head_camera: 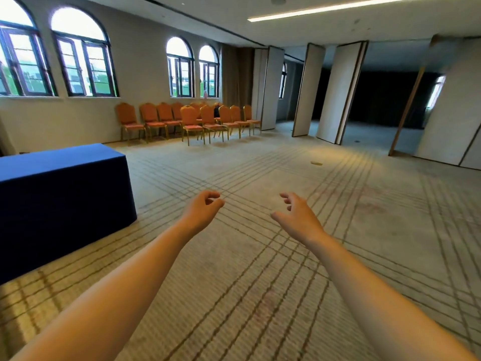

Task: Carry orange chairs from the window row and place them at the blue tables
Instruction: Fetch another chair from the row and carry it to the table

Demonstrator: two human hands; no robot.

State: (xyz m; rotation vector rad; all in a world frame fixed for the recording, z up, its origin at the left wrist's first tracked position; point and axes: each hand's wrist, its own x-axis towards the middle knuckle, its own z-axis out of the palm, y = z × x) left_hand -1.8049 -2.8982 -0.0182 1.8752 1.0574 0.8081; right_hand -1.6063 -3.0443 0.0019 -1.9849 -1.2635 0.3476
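Note:
Several orange chairs point(191, 121) with gold frames stand in two rows under the arched windows at the far wall. A table draped in blue cloth point(59, 194) stands at my left, with its top in shadow. My left hand point(204, 208) and my right hand point(296, 214) reach forward over the carpet, far short of the chairs. Both hands hold nothing; their fingers are loosely curled and apart.
Patterned beige carpet point(260, 256) stretches from me to the chairs. Folding partition panels point(307, 89) stand angled at the right, with a dark room behind them. A small flat object point(316, 163) lies on the carpet at the right. A dark bag point(216, 112) rests among the chairs.

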